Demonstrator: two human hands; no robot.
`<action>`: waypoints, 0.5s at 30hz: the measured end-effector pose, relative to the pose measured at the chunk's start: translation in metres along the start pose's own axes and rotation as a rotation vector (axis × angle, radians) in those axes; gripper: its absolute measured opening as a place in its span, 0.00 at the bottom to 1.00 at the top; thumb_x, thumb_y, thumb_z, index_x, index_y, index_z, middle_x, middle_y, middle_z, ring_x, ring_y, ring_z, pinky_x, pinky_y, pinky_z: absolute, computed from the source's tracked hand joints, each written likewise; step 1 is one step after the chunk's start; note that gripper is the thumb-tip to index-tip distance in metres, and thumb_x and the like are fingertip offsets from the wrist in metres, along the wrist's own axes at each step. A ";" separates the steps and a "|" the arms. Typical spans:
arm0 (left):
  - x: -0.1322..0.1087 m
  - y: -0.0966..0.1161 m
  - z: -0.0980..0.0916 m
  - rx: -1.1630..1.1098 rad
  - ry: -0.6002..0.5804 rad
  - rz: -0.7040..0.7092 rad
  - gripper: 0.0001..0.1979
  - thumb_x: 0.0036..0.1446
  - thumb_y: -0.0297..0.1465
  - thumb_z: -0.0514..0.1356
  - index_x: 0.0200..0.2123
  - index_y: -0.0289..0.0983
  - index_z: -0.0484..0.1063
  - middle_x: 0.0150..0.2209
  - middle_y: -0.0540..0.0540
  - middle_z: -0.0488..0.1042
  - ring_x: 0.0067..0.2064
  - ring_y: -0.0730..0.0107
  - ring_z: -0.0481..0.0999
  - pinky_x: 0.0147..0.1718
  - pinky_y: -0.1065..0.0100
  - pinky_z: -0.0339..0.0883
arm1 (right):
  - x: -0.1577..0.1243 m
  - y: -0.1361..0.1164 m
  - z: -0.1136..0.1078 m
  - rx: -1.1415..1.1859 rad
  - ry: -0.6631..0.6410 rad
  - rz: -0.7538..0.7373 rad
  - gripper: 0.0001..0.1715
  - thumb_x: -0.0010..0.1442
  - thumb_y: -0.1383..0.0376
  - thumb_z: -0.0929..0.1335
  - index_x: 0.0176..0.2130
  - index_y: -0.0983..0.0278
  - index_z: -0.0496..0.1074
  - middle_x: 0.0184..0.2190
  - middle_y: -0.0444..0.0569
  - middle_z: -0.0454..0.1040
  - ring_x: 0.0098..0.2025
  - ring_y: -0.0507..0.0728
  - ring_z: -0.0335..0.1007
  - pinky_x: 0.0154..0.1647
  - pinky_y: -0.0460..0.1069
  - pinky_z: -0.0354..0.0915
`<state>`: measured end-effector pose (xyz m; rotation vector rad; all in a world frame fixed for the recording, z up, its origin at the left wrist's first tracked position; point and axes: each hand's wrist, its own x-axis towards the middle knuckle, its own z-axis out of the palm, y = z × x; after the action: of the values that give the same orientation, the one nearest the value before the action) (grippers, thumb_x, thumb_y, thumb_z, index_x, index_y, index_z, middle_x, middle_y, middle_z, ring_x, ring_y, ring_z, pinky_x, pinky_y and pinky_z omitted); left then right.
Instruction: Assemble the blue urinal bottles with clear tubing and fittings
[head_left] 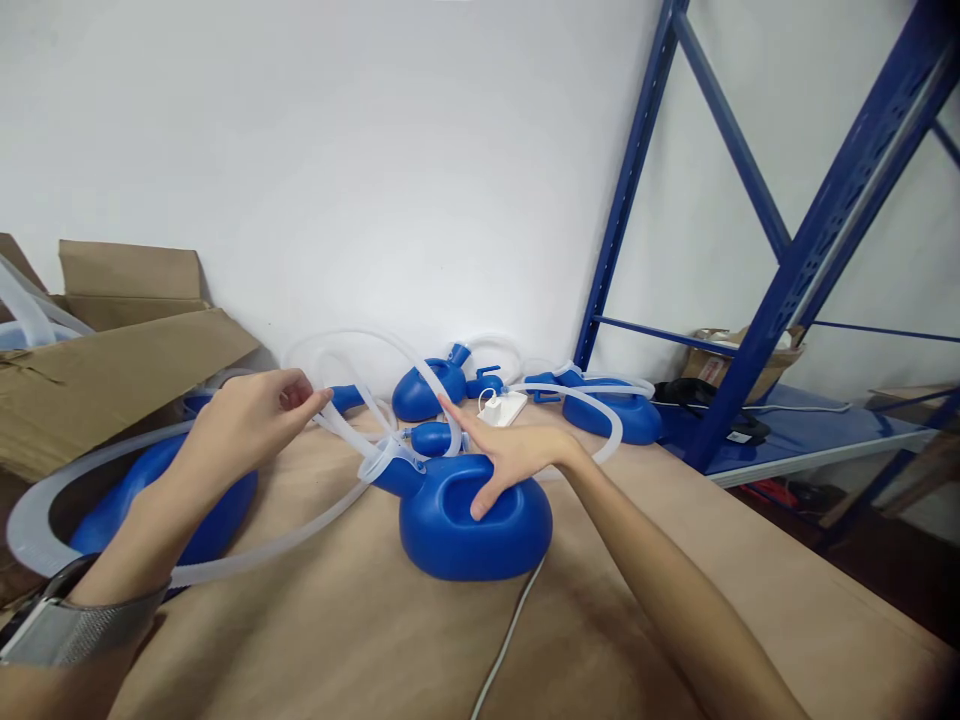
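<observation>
A blue plastic bottle (480, 545) with a recessed handle stands in front of me, its clear-rimmed mouth (382, 462) tilted up to the left. Over its top lies my right hand (514, 450), thumb pressed in at the handle recess and index finger stretched out; the other fingers are hidden behind. My left hand (259, 420) is closed in a pinch, left of the mouth, on a translucent tube (346, 432) that leads to that mouth. Beneath my left forearm lies another blue bottle (232, 510), partly covered, with a looped translucent hose (300, 535) around it.
More blue bottles (431, 390) with hoses sit along the wall, one (619, 415) farther right. A white charger (491, 408) on a power strip is behind my right hand. An open cardboard box (127, 370) stands left, a blue metal rack (780, 270) right. A cable (504, 645) crosses the table.
</observation>
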<state>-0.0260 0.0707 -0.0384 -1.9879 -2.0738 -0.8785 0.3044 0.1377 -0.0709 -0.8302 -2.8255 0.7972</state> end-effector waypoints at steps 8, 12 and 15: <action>-0.003 0.008 -0.002 -0.183 -0.016 0.009 0.26 0.53 0.60 0.56 0.32 0.43 0.72 0.29 0.47 0.80 0.35 0.55 0.79 0.37 0.62 0.66 | 0.004 -0.007 0.001 -0.222 0.108 -0.074 0.27 0.66 0.61 0.72 0.63 0.55 0.73 0.54 0.52 0.71 0.51 0.61 0.74 0.57 0.56 0.69; -0.005 0.009 -0.009 -0.379 -0.047 -0.031 0.31 0.52 0.62 0.59 0.41 0.42 0.75 0.35 0.46 0.83 0.38 0.55 0.82 0.40 0.61 0.72 | -0.020 -0.014 -0.021 -0.247 0.335 -0.141 0.20 0.71 0.59 0.67 0.59 0.57 0.76 0.50 0.52 0.69 0.48 0.58 0.72 0.53 0.55 0.70; -0.006 0.007 -0.010 -0.423 -0.009 -0.038 0.33 0.53 0.62 0.59 0.48 0.42 0.75 0.44 0.43 0.83 0.43 0.54 0.83 0.43 0.59 0.75 | -0.045 -0.014 -0.038 -0.289 0.638 -0.187 0.20 0.70 0.60 0.66 0.58 0.58 0.76 0.49 0.52 0.68 0.46 0.58 0.73 0.53 0.56 0.71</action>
<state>-0.0214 0.0605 -0.0309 -2.1466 -2.0694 -1.4183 0.3449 0.1218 -0.0283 -0.6771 -2.4029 0.0635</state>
